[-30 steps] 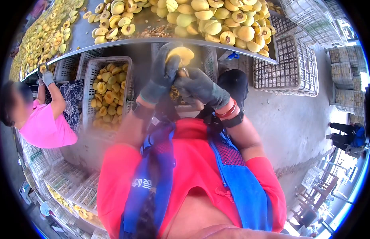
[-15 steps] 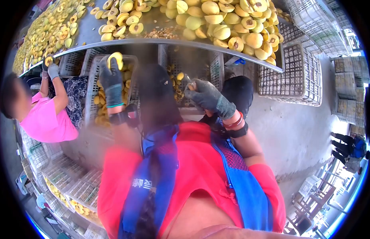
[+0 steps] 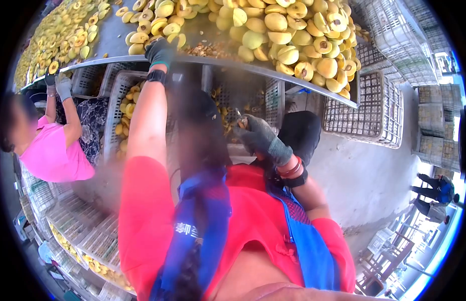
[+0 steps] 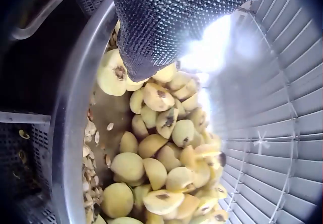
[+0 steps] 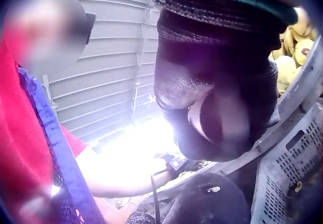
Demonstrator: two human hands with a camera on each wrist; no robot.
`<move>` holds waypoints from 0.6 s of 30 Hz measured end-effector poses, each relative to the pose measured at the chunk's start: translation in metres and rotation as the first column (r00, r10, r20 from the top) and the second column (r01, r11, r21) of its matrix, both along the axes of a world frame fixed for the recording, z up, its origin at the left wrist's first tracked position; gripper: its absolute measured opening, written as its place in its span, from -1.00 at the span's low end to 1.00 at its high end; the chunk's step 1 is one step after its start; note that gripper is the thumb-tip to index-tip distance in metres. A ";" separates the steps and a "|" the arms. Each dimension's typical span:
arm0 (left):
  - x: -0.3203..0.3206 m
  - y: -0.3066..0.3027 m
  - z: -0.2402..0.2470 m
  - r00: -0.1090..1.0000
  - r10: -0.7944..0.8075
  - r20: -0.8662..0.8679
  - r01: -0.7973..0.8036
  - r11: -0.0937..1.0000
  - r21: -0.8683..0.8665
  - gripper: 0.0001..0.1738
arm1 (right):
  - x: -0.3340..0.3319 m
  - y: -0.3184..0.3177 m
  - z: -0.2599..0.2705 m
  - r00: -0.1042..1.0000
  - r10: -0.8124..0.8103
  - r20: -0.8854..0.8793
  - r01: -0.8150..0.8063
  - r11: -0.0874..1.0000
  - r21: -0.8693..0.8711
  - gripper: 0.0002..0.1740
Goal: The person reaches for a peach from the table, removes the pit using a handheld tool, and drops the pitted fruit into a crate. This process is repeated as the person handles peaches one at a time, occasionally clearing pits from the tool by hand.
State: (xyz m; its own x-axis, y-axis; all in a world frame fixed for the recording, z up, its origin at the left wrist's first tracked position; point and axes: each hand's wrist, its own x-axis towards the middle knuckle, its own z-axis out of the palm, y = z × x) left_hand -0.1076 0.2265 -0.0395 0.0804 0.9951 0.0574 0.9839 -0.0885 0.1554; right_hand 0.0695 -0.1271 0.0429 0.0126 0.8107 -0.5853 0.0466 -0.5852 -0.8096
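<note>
My gloved left hand (image 3: 160,51) reaches over the metal table's front edge, its fingertips right at a group of halved yellow peaches (image 3: 165,26). In the left wrist view its dark glove (image 4: 171,27) covers part of the peach halves (image 4: 166,158); its fingertips are hidden, and I cannot tell whether they hold a half. Over the lap, my gloved right hand (image 3: 260,134) grips a small tool (image 3: 242,122) with a brown handle and thin metal tip. The right wrist view shows that hand's glove (image 5: 217,82) with its fingers curled in.
A big peach heap (image 3: 293,37) lies at the table's right, beside scattered stones (image 3: 205,50). Below the metal edge (image 3: 233,65) stand a crate (image 3: 112,100) of halves and another crate (image 3: 276,95) between the knees. A person in pink (image 3: 57,155) sits left; a crate (image 3: 363,110) stands right.
My left hand carried a peach half left from the right hand, over the crate, then forward to the table. My right hand stays over the lap with the tool.
</note>
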 end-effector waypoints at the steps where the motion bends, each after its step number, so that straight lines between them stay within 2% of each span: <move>1: 0.005 0.002 -0.001 1.000 0.015 0.001 -0.015 1.000 -0.013 -0.32 | 0.001 0.001 0.001 1.000 0.004 0.022 -0.003 1.000 -0.013 -0.76; 3: 0.014 0.007 -0.002 1.000 0.030 0.006 -0.029 0.996 -0.089 -0.27 | 0.003 0.002 0.004 0.998 0.010 0.062 -0.008 0.999 -0.040 -0.75; 6: 0.020 0.014 -0.021 0.985 0.025 0.173 -0.014 0.998 -0.063 -0.25 | 0.002 0.004 0.007 0.996 -0.023 0.081 0.026 0.999 -0.041 -0.75; 9: 0.026 0.008 -0.015 0.980 -0.010 0.199 0.029 0.996 -0.090 -0.26 | 0.003 0.004 -0.011 0.999 -0.012 0.044 0.013 1.000 -0.028 -0.76; 10: 0.023 0.003 -0.014 0.937 -0.041 0.347 0.060 0.997 -0.045 -0.27 | 0.003 0.005 -0.011 0.998 -0.022 0.066 0.023 1.000 -0.012 -0.77; 12: 0.021 -0.008 -0.009 0.782 -0.121 0.611 0.108 0.992 0.058 -0.29 | 0.001 0.006 -0.010 0.993 -0.050 0.110 0.048 0.999 0.021 -0.78; 13: 0.023 -0.017 -0.006 0.672 -0.246 0.699 0.166 0.969 0.182 -0.34 | -0.001 0.006 -0.013 0.972 -0.080 0.221 0.043 0.985 0.169 -0.79; 15: 0.030 -0.053 0.015 0.492 -0.335 0.803 0.246 0.939 0.241 -0.39 | -0.001 0.008 -0.019 0.889 -0.188 0.418 -0.020 0.895 0.445 -0.79; 16: 0.035 -0.081 0.033 0.392 -0.369 0.843 0.282 0.920 0.272 -0.42 | -0.001 0.009 -0.015 0.886 -0.202 0.418 -0.030 0.874 0.485 -0.78; 18: 0.045 -0.135 0.071 0.235 -0.325 0.916 0.356 0.906 0.230 -0.51 | 0.000 0.014 0.006 0.879 -0.226 0.420 -0.056 0.825 0.563 -0.77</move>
State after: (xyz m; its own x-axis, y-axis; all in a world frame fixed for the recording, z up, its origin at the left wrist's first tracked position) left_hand -0.0623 0.0913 0.0320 0.3210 0.8907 0.3218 0.0593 -0.3580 0.9318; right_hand 0.0694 -0.1135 0.0486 0.2426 0.9691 0.0448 0.4574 -0.0736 -0.8862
